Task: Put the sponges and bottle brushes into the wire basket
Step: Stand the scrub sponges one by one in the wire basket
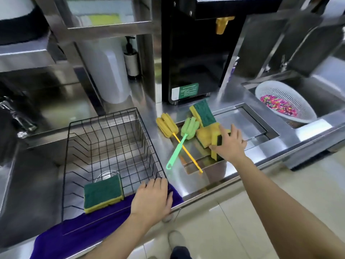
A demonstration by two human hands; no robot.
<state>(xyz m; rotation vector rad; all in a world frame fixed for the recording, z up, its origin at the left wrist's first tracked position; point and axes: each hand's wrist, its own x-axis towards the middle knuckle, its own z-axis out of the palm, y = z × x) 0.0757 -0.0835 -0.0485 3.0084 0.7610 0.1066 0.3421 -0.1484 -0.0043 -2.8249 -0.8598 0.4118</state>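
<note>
Right hand [228, 143] pinching upright sponge [216, 140] from pile; left hand [152, 198] flat, open, on basket [104, 124] corner. Risk: weak pinch drops sponge onto brushes [187, 128].

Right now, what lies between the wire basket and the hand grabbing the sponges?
In the head view, two bottle brushes lie crossed on the steel counter between the wire basket and the right hand: a yellow brush and a green brush.

One green-topped yellow sponge [103, 193] is lying inside the black wire basket [112, 146]. A yellow brush [168, 126] and a green brush [188, 128] are lying crossed beside three more sponges [205, 135] piled on the tabletop [214, 178].
</note>
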